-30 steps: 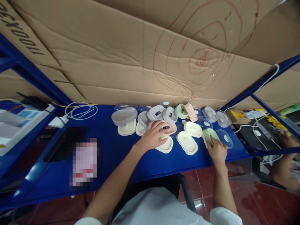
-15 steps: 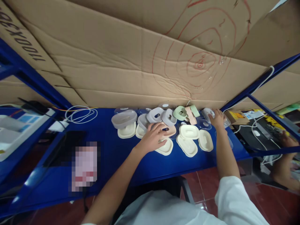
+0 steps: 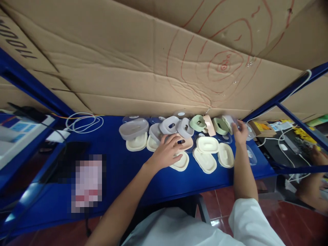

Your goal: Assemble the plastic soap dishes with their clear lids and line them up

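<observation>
My left hand [image 3: 167, 152] lies with spread fingers over a peach part [image 3: 186, 142] and a cream tray [image 3: 182, 162]. At the right of the pile, my right hand [image 3: 240, 131] is closed on a pale plastic piece [image 3: 229, 123], which is blurred. Just left of it sits a green part [image 3: 220, 126]; another green part [image 3: 197, 123] is farther left. Grey lids [image 3: 169, 125] with oval openings overlap behind my left hand. Several cream trays [image 3: 207, 145] lie in front, and a grey oval cover [image 3: 133, 129] rests on one at the left.
The parts lie on a blue table [image 3: 123, 177]. A cardboard wall [image 3: 115, 68] stands behind it. White cable [image 3: 84, 123] is coiled at the left. Blue frame bars [image 3: 294, 121] rise on the right. Another person's arm [image 3: 311, 186] shows at the far right.
My right hand has taken hold of the pale piece and raised it slightly. The green part on the right now stands more upright and is more visible. My left hand has barely moved.
</observation>
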The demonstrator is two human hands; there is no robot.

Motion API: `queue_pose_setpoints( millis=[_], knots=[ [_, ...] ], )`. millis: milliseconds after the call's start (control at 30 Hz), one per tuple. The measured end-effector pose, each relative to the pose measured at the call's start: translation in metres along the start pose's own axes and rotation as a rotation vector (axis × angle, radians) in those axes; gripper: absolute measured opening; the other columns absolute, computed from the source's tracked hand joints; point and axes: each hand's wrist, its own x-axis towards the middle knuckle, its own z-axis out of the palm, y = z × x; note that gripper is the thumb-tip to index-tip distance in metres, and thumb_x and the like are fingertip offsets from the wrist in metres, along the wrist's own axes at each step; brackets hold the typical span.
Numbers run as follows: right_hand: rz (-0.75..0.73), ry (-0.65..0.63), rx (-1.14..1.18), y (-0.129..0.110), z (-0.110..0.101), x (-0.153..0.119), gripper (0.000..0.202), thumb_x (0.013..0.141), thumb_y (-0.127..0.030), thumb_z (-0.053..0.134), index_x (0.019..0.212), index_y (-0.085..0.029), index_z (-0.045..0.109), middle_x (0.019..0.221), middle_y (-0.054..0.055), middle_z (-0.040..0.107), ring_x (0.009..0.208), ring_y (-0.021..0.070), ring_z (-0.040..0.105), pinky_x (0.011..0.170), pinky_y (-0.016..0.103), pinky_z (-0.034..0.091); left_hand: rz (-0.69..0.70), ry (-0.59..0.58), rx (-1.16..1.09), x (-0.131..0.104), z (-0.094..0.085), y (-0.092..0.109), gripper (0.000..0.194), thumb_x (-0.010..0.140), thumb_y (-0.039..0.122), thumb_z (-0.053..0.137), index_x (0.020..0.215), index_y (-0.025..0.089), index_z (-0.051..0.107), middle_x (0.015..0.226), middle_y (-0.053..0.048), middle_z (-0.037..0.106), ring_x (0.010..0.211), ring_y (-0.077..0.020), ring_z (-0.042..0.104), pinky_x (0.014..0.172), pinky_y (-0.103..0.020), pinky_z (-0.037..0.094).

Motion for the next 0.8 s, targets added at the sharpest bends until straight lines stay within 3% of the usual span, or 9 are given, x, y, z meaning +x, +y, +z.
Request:
queue_pose_setpoints(
  millis=[167, 300, 433, 567, 733, 800],
  knots=[
    [-0.382, -0.149, 0.293, -0.064, 0.005, -0.03, 0.046, 0.093, -0.057, 0.073, 0.123, -0.022, 0.071, 0.136, 0.014, 0.071, 0.13, 0.0304, 0.064, 0.116, 0.052, 0.047, 0.001, -0.011, 0.011, 0.001, -0.002, 0.002, 0.035, 0.097, 0.034, 0.069, 0.131, 0.026, 0.071, 0.148, -0.013, 0.063, 0.149, -0.0349, 0.047, 0.122, -0.058, 0.031],
    [-0.473, -0.211, 0.35, -0.099, 0.007, -0.037, 0.044, 0.102, -0.055, 0.061, 0.133, -0.024, 0.067, 0.137, 0.013, 0.071, 0.129, 0.0289, 0.066, 0.113, 0.05, 0.05, -0.001, -0.002, 0.01, 0.002, -0.001, 0.001, 0.034, 0.097, 0.033, 0.069, 0.13, 0.026, 0.071, 0.149, -0.012, 0.062, 0.149, -0.035, 0.046, 0.122, -0.057, 0.031],
    [-0.405, -0.042, -0.049, -0.091, 0.012, -0.033, 0.053, 0.104, -0.057, 0.055, 0.144, -0.023, 0.063, 0.155, 0.016, 0.059, 0.147, 0.0341, 0.051, 0.124, 0.059, 0.032, 0.003, -0.008, 0.006, 0.002, 0.0, 0.001, 0.032, 0.098, 0.033, 0.068, 0.128, 0.025, 0.072, 0.151, -0.013, 0.06, 0.149, -0.0357, 0.046, 0.122, -0.058, 0.031],
    [-0.264, -0.14, -0.211, -0.063, 0.018, -0.032, 0.057, 0.104, -0.06, 0.05, 0.141, -0.02, 0.065, 0.151, 0.019, 0.063, 0.137, 0.035, 0.06, 0.114, 0.057, 0.043, -0.002, -0.007, 0.016, 0.002, -0.002, 0.002, 0.031, 0.098, 0.033, 0.068, 0.128, 0.025, 0.072, 0.151, -0.013, 0.06, 0.149, -0.0354, 0.047, 0.122, -0.058, 0.031],
    [-0.445, -0.163, -0.357, -0.052, 0.02, -0.034, 0.057, 0.103, -0.058, 0.053, 0.138, -0.015, 0.066, 0.149, 0.02, 0.065, 0.148, 0.0372, 0.049, 0.124, 0.063, 0.027, 0.001, -0.012, 0.008, 0.002, -0.002, 0.002, 0.03, 0.098, 0.032, 0.068, 0.127, 0.025, 0.072, 0.149, -0.013, 0.062, 0.149, -0.0351, 0.047, 0.122, -0.058, 0.03],
    [-0.469, -0.176, -0.358, -0.054, 0.022, -0.033, 0.054, 0.104, -0.057, 0.052, 0.131, -0.014, 0.068, 0.143, 0.022, 0.068, 0.145, 0.036, 0.053, 0.125, 0.061, 0.027, 0.001, -0.011, -0.003, 0.001, -0.002, 0.001, 0.032, 0.098, 0.032, 0.068, 0.128, 0.025, 0.072, 0.149, -0.013, 0.062, 0.149, -0.0358, 0.047, 0.123, -0.059, 0.03]
  ],
)
